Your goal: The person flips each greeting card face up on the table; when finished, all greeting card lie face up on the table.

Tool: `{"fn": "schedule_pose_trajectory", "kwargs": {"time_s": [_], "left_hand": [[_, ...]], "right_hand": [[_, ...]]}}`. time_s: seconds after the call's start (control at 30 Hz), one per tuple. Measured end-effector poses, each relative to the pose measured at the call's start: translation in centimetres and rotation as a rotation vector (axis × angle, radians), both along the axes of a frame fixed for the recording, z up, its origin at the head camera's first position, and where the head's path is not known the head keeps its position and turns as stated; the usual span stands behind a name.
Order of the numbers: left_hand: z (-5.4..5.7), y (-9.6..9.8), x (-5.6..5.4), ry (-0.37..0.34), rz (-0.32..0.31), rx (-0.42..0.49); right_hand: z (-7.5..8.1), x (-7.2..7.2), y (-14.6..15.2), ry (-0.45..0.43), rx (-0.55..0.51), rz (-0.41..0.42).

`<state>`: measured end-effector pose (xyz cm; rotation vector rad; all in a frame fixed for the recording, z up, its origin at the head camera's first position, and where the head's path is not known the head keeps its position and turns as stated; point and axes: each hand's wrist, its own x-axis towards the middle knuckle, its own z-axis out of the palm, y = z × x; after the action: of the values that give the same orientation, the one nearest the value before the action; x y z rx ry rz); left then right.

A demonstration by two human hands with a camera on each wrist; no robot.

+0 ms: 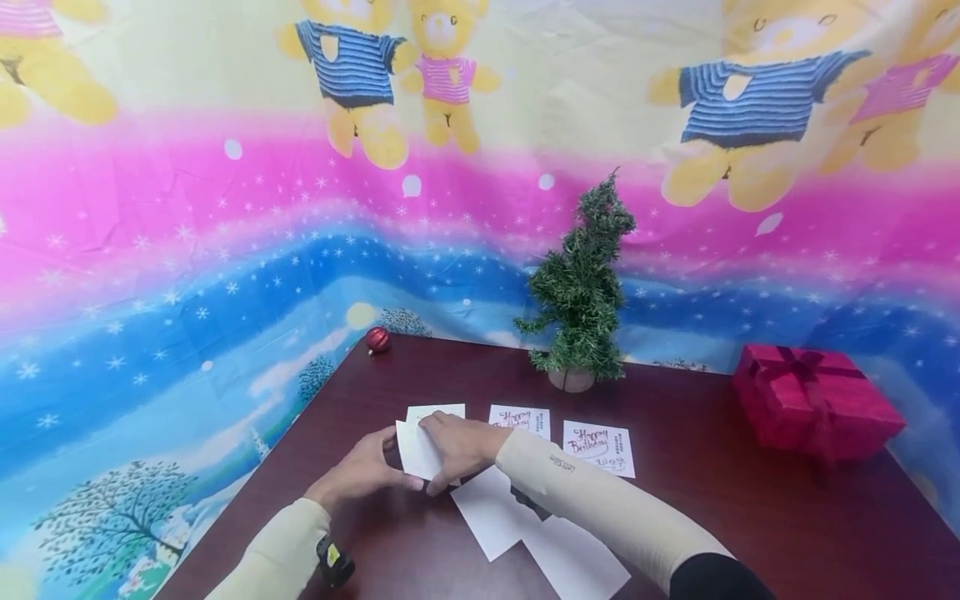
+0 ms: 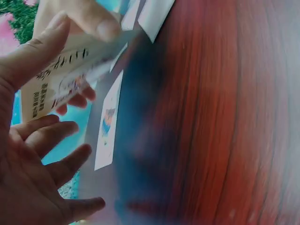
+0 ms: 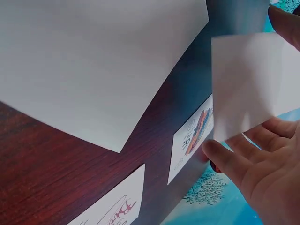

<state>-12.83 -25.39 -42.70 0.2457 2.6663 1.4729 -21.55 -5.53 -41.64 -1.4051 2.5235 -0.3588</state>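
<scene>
My right hand (image 1: 465, 450) grips a small white card (image 1: 417, 450), thumb on the near side and fingers on the far side. The card stands tilted up over the table; its blank face shows in the right wrist view, while handwriting and print show on its other face (image 2: 61, 75) in the left wrist view. My left hand (image 1: 363, 467) is around the card's left end, its fingers spread and loosely bent, the thumb (image 2: 47, 47) overlapping the card. Just behind lies another card with a coloured picture (image 3: 192, 138).
Two Happy Birthday cards (image 1: 519, 417) lie farther right on the dark table (image 1: 420, 554). White sheets (image 1: 491, 517) lie by my right forearm. A small green tree (image 1: 577, 283) and a red ball ornament (image 1: 377, 339) stand at the back, a red gift box (image 1: 817, 404) at the right.
</scene>
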Motion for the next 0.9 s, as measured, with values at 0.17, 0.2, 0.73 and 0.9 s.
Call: {"fn": "schedule_pose_trajectory", "kwargs": {"time_s": [0.17,0.2,0.73,0.9], "left_hand": [[-0.4,0.9,-0.2,0.005,0.014,0.045],[-0.4,0.9,-0.2,0.010,0.028,0.046],[0.4,0.7,-0.2,0.037,0.131,-0.093],[-0.2,0.1,-0.3,0.083,0.068,-0.324]], "right_hand": [[-0.1,0.0,0.3,-0.056,-0.025,-0.012],[-0.1,-0.1,0.3,-0.063,-0.032,-0.014],[0.2,0.2,0.6,-0.065,-0.021,0.004],[0.5,0.3,0.7,-0.082,-0.039,-0.042]]}}
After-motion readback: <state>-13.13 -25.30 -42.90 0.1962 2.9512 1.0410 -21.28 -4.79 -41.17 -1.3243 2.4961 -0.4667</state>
